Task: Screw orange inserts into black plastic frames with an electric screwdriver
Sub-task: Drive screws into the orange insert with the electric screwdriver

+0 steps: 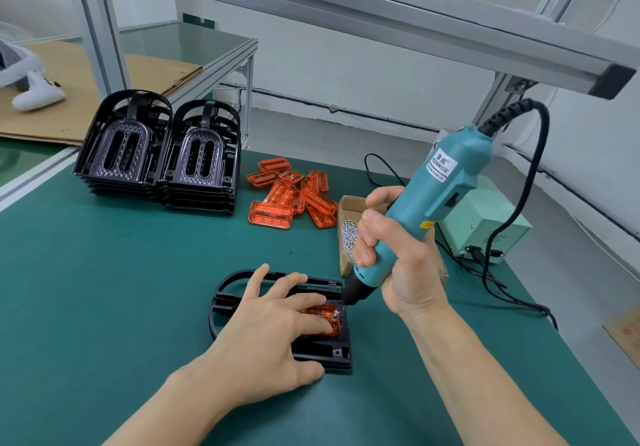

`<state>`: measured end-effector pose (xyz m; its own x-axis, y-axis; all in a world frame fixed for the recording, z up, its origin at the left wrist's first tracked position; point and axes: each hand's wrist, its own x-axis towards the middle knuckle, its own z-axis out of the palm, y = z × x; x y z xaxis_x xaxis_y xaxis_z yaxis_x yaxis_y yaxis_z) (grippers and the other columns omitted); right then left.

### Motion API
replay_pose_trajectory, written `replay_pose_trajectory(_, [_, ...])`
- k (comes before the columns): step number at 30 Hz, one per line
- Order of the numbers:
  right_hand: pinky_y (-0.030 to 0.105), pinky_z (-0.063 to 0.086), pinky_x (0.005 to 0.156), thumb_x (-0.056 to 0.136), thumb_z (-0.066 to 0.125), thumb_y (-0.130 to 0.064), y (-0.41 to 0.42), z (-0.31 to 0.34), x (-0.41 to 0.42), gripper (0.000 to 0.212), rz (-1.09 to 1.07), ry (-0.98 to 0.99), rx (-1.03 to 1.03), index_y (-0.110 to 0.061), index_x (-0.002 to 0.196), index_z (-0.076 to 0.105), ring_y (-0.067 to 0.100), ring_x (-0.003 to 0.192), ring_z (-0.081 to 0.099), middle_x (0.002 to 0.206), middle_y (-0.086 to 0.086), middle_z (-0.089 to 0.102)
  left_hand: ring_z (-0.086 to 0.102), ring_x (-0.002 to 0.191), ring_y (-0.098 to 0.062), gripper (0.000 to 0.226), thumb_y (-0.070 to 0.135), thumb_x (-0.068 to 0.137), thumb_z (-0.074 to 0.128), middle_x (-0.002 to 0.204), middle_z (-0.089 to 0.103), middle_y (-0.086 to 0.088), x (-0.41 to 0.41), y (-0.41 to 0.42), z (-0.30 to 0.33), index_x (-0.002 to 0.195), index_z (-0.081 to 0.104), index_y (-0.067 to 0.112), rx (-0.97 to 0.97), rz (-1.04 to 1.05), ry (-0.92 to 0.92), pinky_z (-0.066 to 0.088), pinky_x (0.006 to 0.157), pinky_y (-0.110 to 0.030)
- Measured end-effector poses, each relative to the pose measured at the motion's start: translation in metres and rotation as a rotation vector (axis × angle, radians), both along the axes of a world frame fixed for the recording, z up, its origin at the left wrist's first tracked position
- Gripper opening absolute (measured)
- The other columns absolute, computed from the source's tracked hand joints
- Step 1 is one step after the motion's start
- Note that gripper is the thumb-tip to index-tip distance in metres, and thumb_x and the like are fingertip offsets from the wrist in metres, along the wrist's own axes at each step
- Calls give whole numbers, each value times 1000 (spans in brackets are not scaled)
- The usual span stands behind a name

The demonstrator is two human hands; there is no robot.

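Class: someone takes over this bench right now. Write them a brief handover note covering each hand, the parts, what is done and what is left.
Left hand: flat, pressing the insert into the frame.
Right hand: grips the screwdriver, tip at the insert's right end.
Spare frames stacked far left; loose inserts and screw box behind.
Done: insert seated.
Left: drive its screws, then the stacks.

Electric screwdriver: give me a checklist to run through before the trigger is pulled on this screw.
1. Right hand grips the electric screwdriver firmly: ok.
2. Left hand presses the orange insert flat into the black frame: ok.
3. Left fingers clear of the bit: not ok, they lie right beside it.
4. Bit seated in the screw head: cannot tell, the tip is too small to make out.
5. Screwdriver square to the frame: not ok, it leans.
6. Cord free of snags: ok.
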<state>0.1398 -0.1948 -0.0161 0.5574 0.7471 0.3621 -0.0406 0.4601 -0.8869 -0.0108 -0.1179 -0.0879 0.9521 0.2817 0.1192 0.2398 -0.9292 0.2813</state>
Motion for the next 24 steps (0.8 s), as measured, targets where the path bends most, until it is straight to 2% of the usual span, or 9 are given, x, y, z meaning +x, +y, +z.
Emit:
replay_pose_trajectory(10, [23,37,45,74,62,-5,1,-1,1,13,43,-10,-20,-13,83,56,15,38,37,53,2,42,-2,141,1,56,65,73,46,146,30,31,0,0,-1,127,48,53,-2,3,-2,-24,110,-39])
replay_pose_trajectory(13, [23,37,46,69,68,-14,3,0,1,17,107,-48,-18,-15,82,58,16,38,37,54,4,42,-1,141,1,56,65,72,46,146,31,30,0,0,-2,127,49,54,-3,5,-8,-24,110,-39])
replay_pose_trajectory(20, [22,40,47,72,63,-13,7,0,1,17,308,-183,-52,-12,87,56,14,37,37,53,9,40,0,142,-1,57,66,71,45,146,32,29,1,0,-2,127,49,54,1,5,-8,-23,111,-40])
replay_pose_trajectory(24, [23,40,47,73,62,-13,6,-3,2,15,301,-189,-31,-15,87,57,14,38,38,53,7,42,0,141,0,57,66,70,45,145,33,29,1,1,-3,127,49,54,3,6,-12,-25,109,-37])
